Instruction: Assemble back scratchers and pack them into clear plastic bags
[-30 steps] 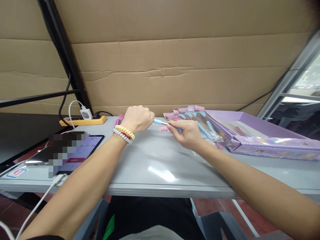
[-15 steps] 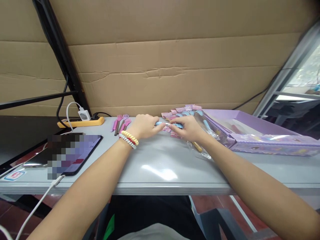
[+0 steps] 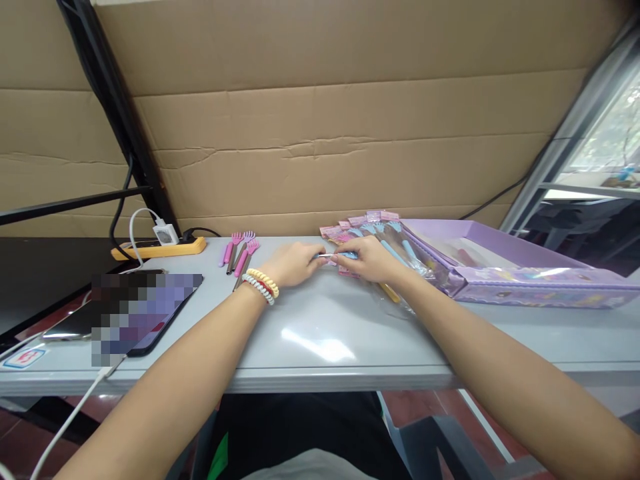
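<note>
Both hands meet over the middle of the grey table (image 3: pixel 320 333). My left hand (image 3: pixel 293 263), with coiled bands on its wrist, pinches the left end of a thin blue and silver telescopic stick (image 3: pixel 334 255). My right hand (image 3: pixel 367 259) grips the same stick's blue end. Just left of my left hand lie three pink hand-shaped scratchers (image 3: pixel 239 251). Behind and right of my right hand is a fan of packaged blue scratchers (image 3: pixel 385 237) in clear wrappers with pink header cards.
A long purple box (image 3: pixel 500 267) lies at the right. A phone (image 3: pixel 143 310) with a white cable sits at the left, with an orange power strip (image 3: pixel 160 248) behind it. A cardboard wall backs the table. A black frame post stands at the left.
Both hands have lowered toward the table and drawn closer together, shortening the blue stick between them. The three pink scratchers, hidden behind my left hand before, now show.
</note>
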Demonstrator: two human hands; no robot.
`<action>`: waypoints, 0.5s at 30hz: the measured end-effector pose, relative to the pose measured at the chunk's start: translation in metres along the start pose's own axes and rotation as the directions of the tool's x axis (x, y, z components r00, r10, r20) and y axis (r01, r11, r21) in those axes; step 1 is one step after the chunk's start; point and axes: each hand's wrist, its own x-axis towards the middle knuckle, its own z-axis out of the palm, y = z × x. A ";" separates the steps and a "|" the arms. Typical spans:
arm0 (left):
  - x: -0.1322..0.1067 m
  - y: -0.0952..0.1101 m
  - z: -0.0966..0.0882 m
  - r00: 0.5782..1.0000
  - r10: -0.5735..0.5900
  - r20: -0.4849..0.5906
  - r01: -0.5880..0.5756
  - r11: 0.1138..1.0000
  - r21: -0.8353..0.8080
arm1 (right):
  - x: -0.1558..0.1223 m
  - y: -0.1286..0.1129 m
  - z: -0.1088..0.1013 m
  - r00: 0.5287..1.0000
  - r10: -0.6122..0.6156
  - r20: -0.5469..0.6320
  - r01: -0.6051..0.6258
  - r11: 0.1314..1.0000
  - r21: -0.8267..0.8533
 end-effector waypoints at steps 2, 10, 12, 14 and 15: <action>0.000 0.002 0.002 1.000 0.015 -0.010 -0.015 1.000 0.004 | 0.000 0.002 0.000 1.000 0.014 0.010 -0.014 1.000 -0.009; 0.000 0.014 0.006 1.000 0.006 0.009 -0.006 0.999 0.032 | -0.003 -0.003 -0.003 0.996 0.060 0.070 -0.058 0.998 -0.027; -0.001 0.014 0.006 1.000 0.008 0.011 -0.009 1.000 0.022 | -0.003 -0.005 -0.004 0.996 0.057 0.076 -0.054 0.998 -0.033; -0.001 0.014 0.005 1.000 0.009 0.018 -0.009 1.000 0.009 | -0.003 -0.006 -0.005 0.995 0.051 0.082 -0.049 0.998 -0.028; -0.001 0.013 0.005 1.000 0.008 0.022 -0.008 1.000 0.004 | -0.003 -0.006 -0.005 0.995 0.051 0.086 -0.049 0.999 -0.024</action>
